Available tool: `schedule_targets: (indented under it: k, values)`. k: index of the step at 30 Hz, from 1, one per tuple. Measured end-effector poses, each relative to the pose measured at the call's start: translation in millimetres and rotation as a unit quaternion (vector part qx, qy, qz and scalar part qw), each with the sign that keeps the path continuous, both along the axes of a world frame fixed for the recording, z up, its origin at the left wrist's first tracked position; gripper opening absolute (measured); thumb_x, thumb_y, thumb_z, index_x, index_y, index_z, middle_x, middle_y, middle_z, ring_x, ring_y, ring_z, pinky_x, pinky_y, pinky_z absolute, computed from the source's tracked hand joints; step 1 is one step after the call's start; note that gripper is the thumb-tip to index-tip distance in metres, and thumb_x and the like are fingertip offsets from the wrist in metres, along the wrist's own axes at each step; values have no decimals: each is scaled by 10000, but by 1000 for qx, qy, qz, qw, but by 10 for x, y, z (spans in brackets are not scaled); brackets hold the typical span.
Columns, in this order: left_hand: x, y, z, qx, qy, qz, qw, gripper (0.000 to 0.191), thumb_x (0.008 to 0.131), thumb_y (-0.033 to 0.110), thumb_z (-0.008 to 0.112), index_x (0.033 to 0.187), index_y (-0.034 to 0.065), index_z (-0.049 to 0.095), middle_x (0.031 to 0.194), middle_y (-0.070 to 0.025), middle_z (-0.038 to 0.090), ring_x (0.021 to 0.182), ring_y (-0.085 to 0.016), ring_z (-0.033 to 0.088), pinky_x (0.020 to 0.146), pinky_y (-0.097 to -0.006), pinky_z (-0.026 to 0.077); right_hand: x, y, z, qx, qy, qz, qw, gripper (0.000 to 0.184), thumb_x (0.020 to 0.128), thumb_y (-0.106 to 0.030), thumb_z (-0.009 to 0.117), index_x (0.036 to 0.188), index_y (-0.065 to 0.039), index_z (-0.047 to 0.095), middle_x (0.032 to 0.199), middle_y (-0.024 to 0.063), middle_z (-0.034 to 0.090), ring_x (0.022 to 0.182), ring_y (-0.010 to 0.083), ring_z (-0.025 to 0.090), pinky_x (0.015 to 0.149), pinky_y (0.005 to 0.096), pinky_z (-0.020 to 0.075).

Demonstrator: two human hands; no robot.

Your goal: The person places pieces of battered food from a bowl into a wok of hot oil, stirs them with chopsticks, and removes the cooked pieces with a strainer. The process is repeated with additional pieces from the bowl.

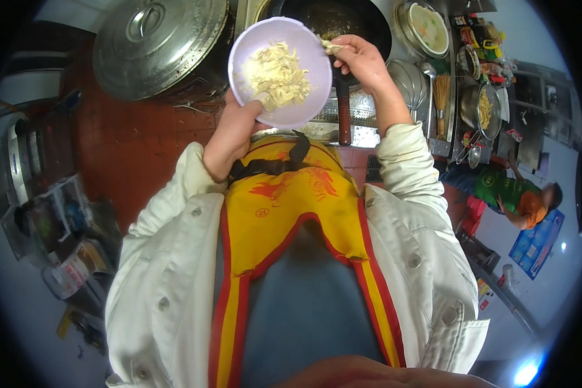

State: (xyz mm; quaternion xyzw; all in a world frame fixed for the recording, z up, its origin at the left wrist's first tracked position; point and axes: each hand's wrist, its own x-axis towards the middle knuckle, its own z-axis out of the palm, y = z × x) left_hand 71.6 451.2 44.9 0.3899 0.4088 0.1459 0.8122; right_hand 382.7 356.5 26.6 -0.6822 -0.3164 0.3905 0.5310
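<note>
My left hand point(240, 119) grips the near left rim of a pale lilac bowl point(315, 99), its thumb lying over the edge. Pale yellow, batter-coated strips of food point(279, 75) fill the bowl's middle. Just right of the rim, my right hand point(361, 60) pinches one coated strip point(329, 47) between thumb and fingers. Below and behind it is a dark wok point(363, 22) with what looks like oil inside, partly hidden by the bowl and hand. The wok's wooden handle point(344, 119) points toward me.
A large lidded metal pot point(174, 53) stands at left. On the right are a pot of soup point(429, 29), a wire strainer point(407, 80), a ladle point(428, 70), a bamboo brush point(441, 99) and a metal bowl of fried pieces point(485, 114). Another person point(509, 189) stands at far right.
</note>
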Motion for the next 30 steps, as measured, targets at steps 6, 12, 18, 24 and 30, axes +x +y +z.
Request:
schedule_targets:
  k: [6, 12, 18, 24, 30]
  values:
    - [-42, -36, 10, -41, 22, 43, 998, 657, 923, -11, 518, 1544, -35, 305, 1377, -224, 579, 1111, -319, 708, 817, -379, 662, 1039, 218, -897, -313, -416, 59, 852, 316, 919, -248, 731, 1224, -170, 748, 1178, 95, 773, 1052, 291, 749, 941, 404, 585]
    - [-43, -149, 44, -29, 38, 80, 996, 608, 930, 5, 524, 1515, -40, 366, 1306, -190, 617, 1019, -266, 698, 761, -345, 614, 932, 459, -797, -304, -499, 26, 811, 360, 934, -194, 649, 1276, -250, 748, 1276, 127, 729, 1199, 311, 689, 1025, 444, 560]
    - [-40, -115, 95, 14, 31, 35, 999, 721, 913, -50, 536, 1561, -6, 224, 1427, -229, 525, 1200, -329, 667, 862, -381, 649, -415, 524, -41, 74, -476, 124, 867, 282, 929, -150, 656, 1194, -127, 750, 1131, 166, 739, 1022, 360, 722, 908, 442, 584]
    - [-1, -118, 149, 43, 14, 6, 999, 733, 915, -58, 525, 1571, -5, 202, 1445, -234, 510, 1279, -338, 615, 985, -405, 603, -1001, 822, 43, -125, -573, 230, 777, 274, 910, -180, 657, 1161, -123, 751, 1023, 160, 753, 954, 381, 723, 811, 489, 578]
    - [-10, -103, 95, 12, 11, -1, 1000, 729, 929, -44, 528, 1568, -13, 179, 1437, -240, 511, 1229, -344, 650, 897, -398, 646, -725, 541, 109, -73, -198, 147, 966, 257, 942, -189, 735, 1149, -37, 743, 885, 81, 745, 790, 211, 702, 707, 362, 553]
